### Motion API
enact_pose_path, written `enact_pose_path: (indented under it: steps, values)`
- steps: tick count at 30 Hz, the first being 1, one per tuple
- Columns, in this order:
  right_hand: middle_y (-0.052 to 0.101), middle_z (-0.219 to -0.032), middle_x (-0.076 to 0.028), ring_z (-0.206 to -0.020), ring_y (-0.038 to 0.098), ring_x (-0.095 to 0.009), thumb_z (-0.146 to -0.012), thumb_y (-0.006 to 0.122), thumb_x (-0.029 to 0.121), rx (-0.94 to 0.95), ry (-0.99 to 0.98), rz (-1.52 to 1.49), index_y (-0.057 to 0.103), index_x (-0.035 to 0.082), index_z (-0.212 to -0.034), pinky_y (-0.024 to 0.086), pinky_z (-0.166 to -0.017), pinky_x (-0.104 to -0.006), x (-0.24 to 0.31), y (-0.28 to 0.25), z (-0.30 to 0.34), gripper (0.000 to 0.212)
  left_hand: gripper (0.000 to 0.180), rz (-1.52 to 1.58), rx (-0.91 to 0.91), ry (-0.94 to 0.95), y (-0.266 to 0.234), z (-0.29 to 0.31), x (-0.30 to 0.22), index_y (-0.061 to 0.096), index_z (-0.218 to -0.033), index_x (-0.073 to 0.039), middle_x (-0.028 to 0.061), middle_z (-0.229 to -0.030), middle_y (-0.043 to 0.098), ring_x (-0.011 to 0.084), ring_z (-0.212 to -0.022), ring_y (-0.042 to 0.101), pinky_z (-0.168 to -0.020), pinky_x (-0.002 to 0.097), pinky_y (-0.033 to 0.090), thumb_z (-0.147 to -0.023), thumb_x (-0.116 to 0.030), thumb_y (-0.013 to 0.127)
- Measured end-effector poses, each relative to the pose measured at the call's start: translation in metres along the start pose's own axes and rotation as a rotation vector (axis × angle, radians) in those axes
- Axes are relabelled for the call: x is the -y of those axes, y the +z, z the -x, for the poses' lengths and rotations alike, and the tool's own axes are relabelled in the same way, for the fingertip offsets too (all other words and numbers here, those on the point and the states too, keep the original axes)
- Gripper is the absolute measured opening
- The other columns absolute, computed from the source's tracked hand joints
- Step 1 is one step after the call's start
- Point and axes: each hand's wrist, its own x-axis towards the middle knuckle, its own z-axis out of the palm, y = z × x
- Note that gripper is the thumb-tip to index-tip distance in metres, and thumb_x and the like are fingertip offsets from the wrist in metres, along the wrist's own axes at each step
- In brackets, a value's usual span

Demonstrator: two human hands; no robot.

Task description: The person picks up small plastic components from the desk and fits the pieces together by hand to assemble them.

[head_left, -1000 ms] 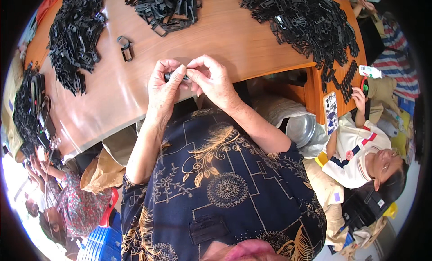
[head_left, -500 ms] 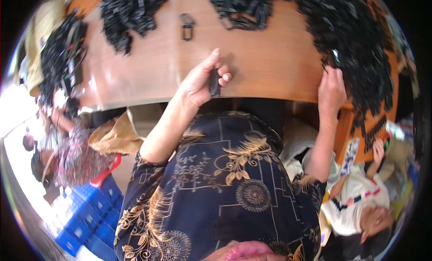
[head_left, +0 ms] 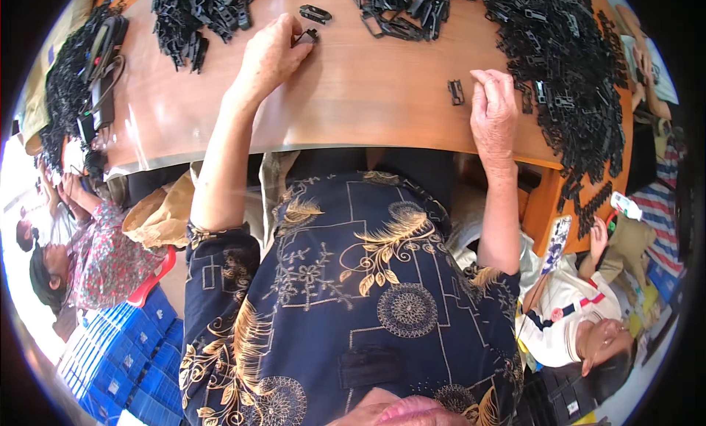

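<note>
My left hand (head_left: 268, 58) reaches forward over the wooden table (head_left: 368, 102) and pinches a small black plastic clip (head_left: 309, 36) at its fingertips. Another black clip (head_left: 315, 14) lies just beyond it. My right hand (head_left: 493, 106) rests knuckles-up near the table's near edge, fingers curled with nothing visible in them. A small black piece (head_left: 457, 91) lies on the table just left of those fingers. A big heap of black plastic parts (head_left: 566, 44) spreads to the right of that hand.
More heaps of black parts lie at the top centre (head_left: 397, 11), top left (head_left: 198, 14) and far left (head_left: 73, 80). A person in a floral top (head_left: 103, 257) sits lower left, and another in a white shirt (head_left: 566, 316) lower right. Blue crates (head_left: 125, 352) stand below.
My left hand has gone forward across the table with the black clip. My right hand has drawn back left from the big heap, and a small black piece now lies beside it.
</note>
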Motion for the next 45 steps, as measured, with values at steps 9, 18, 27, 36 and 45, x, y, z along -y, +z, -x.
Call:
enact_pose_path:
  steps: [9, 18, 27, 36, 45]
  values:
    - [0.059, -0.096, -0.011, -0.085, 0.063, -0.031, -0.084, 0.068, 0.008, 0.091, 0.105, 0.027, 0.062, 0.004, -0.098, 0.052, -0.073, -0.0400, 0.010, 0.006, 0.013, 0.016, 0.040, 0.576, 0.031, -0.070, 0.013, 0.019, -0.028, 0.054, -0.121, -0.006, 0.0025, -0.088, 0.059, 0.0119, -0.072, 0.060, -0.060, 0.0272, 0.048, -0.084, -0.002, 0.066]
    - [0.060, -0.094, 0.000, -0.077, 0.054, -0.006, -0.090, 0.066, 0.003, 0.036, 0.373, -0.752, 0.066, -0.001, -0.094, 0.045, -0.067, -0.0198, 0.052, 0.019, 0.020, 0.005, 0.054, 1.534, 0.202, -0.467, 0.042, 0.056, -0.099, 0.045, -0.135, -0.001, 0.0069, -0.097, 0.062, 0.0120, -0.071, 0.064, -0.059, 0.0200, 0.049, -0.084, 0.005, 0.062]
    - [0.060, -0.094, -0.003, -0.073, 0.058, -0.008, -0.087, 0.068, -0.001, -0.071, 0.316, -0.734, 0.066, 0.000, -0.092, 0.049, -0.063, -0.0226, 0.078, 0.041, 0.016, 0.006, 0.038, 1.519, 0.123, -0.324, 0.047, 0.064, -0.134, 0.050, -0.128, -0.002, 0.0036, -0.101, 0.060, 0.0093, -0.073, 0.061, -0.059, 0.0199, 0.048, -0.092, -0.004, 0.062]
    - [0.061, -0.092, -0.007, -0.077, 0.061, -0.014, -0.086, 0.066, -0.003, 0.031, 0.269, -0.707, 0.066, 0.000, -0.096, 0.050, -0.067, -0.0258, 0.075, 0.035, 0.019, 0.009, 0.024, 1.622, 0.181, -0.297, 0.060, 0.063, -0.116, 0.051, -0.115, -0.003, 0.0065, -0.096, 0.065, 0.0147, -0.079, 0.070, -0.048, 0.0194, 0.045, -0.095, -0.011, 0.062]
    - [0.066, -0.103, -0.010, -0.092, 0.064, -0.020, -0.091, 0.060, -0.003, 0.050, 0.168, -0.497, 0.066, -0.001, -0.104, 0.051, -0.080, -0.0303, 0.095, 0.026, 0.019, 0.015, 0.022, 1.617, 0.126, -0.380, 0.047, 0.069, -0.120, 0.054, -0.108, -0.006, 0.0028, -0.088, 0.065, 0.0078, -0.071, 0.064, -0.051, 0.0191, 0.045, -0.092, -0.012, 0.066]
